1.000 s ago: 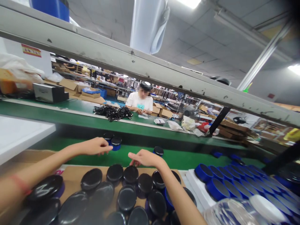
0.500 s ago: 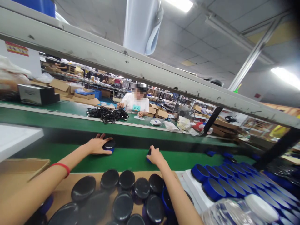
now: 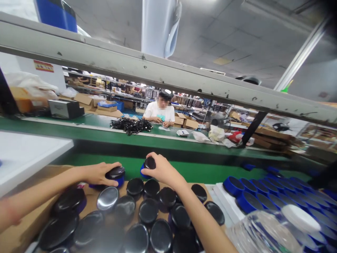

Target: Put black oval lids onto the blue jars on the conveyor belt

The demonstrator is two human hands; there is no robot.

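Note:
My left hand [image 3: 101,174] is closed around a round blue case with a glossy black top [image 3: 116,173], at the far left edge of the cardboard. Farther right, my right hand [image 3: 159,168] grips a similar blue-and-black round case [image 3: 149,163], tilted with its dark face partly toward me, above the far edge of the cardboard. Between me and my hands, several round black-topped cases [image 3: 148,211] stand close together on the brown cardboard [image 3: 88,203]. A blurred patch covers some of them at the lower middle.
Blue rings with grey faces [image 3: 250,200] fill a white tray at right, behind a clear bottle with a white cap [image 3: 300,218]. A white board [image 3: 34,154] juts in at left. Across the green bench [image 3: 100,128], a person [image 3: 160,110] sits near a black heap [image 3: 130,124].
My left hand has brought its case down toward the cardboard. My right hand has moved left and raised its case. The view has shifted, and the person opposite has drawn both hands together.

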